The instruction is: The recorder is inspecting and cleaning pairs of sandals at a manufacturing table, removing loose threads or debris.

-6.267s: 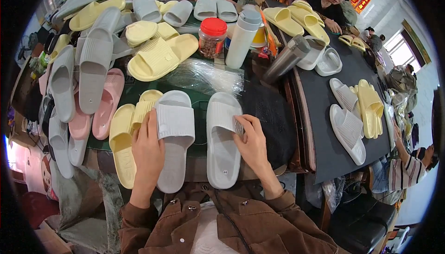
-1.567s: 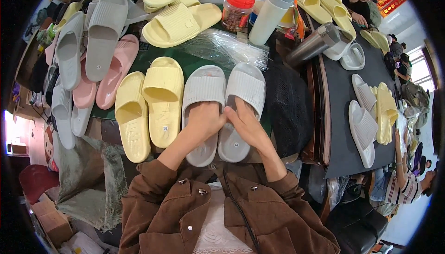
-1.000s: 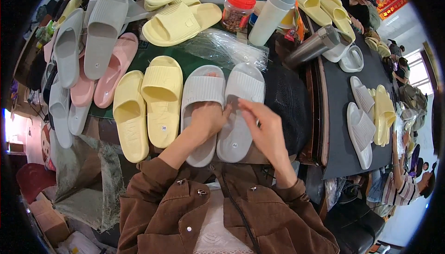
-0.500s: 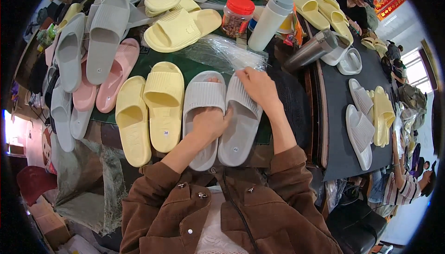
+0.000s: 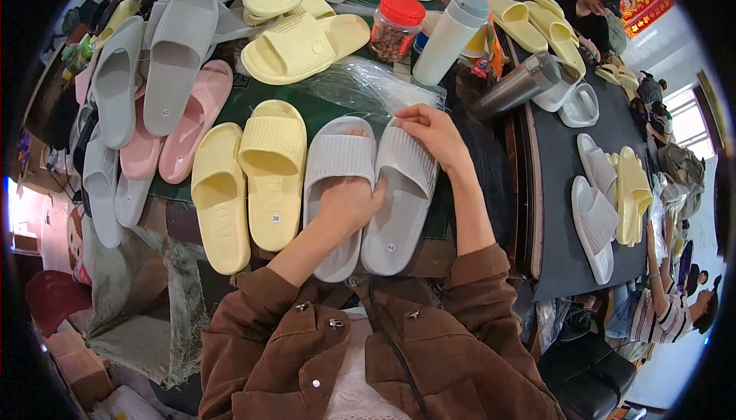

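Note:
A pair of grey slide slippers lies side by side in front of me, toes pointing away. My left hand [image 5: 351,201] is pushed under the ribbed strap of the left grey slipper [image 5: 337,158]; fingertips show at its toe opening, and the thumb rests by the inner edge next to the other slipper. At the toe end of the right grey slipper [image 5: 392,224], my right hand [image 5: 431,135] pinches the front edge of the strap between thumb and fingers. Just left of them lies a yellow slipper pair [image 5: 272,182], untouched, with a small round sticker on one insole.
Clear plastic bags [image 5: 376,86] lie just beyond the grey pair. Behind them stand a red-lidded jar [image 5: 396,25], a white bottle [image 5: 448,41] and a steel tumbler [image 5: 517,86]. Grey and pink slippers [image 5: 195,117] pile up at left; a dark table [image 5: 567,244] holds more at right.
My right hand's fingers have lifted slightly and now pinch at the toe end of the right grey slipper. The left hand stays inside its slipper. The view has shifted a little.

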The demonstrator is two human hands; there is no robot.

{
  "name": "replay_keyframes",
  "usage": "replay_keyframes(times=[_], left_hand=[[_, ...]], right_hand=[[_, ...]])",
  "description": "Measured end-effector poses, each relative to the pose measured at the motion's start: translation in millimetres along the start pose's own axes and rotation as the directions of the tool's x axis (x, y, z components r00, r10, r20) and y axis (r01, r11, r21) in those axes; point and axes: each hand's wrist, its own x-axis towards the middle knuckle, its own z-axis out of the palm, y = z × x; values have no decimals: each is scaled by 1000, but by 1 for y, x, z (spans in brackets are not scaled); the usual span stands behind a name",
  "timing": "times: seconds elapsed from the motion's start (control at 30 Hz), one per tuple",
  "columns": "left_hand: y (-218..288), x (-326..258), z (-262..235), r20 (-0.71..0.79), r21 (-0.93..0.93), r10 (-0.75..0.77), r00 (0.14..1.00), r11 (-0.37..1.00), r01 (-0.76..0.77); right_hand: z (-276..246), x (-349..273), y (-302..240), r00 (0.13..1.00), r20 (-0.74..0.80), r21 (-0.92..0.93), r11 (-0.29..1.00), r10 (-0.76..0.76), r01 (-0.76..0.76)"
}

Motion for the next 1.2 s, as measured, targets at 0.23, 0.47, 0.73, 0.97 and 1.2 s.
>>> replay_keyframes(times=[0.23, 0.47, 0.73, 0.97, 1.2], left_hand=[[1, 0, 1, -31, 46, -3, 1000, 999, 4], [-3, -1, 4, -130, 63, 104, 986, 993, -97], [4, -4, -7, 7, 75, 3, 1000, 997, -3], [-12, -2, 9, -210, 121, 180, 961, 980, -157], [-9, 1, 9, -248, 135, 252, 935, 965, -224]], right_hand=[[3, 1, 3, 998, -46, 74, 996, -46, 50], [6, 7, 4, 989, -145, 111, 993, -32, 49], [9, 11, -4, 959, -264, 88, 988, -100, 127], [19, 15, -5, 977, -80, -280, 945, -196, 167], [29, 19, -6, 952, -10, -447, 852, -307, 271]])
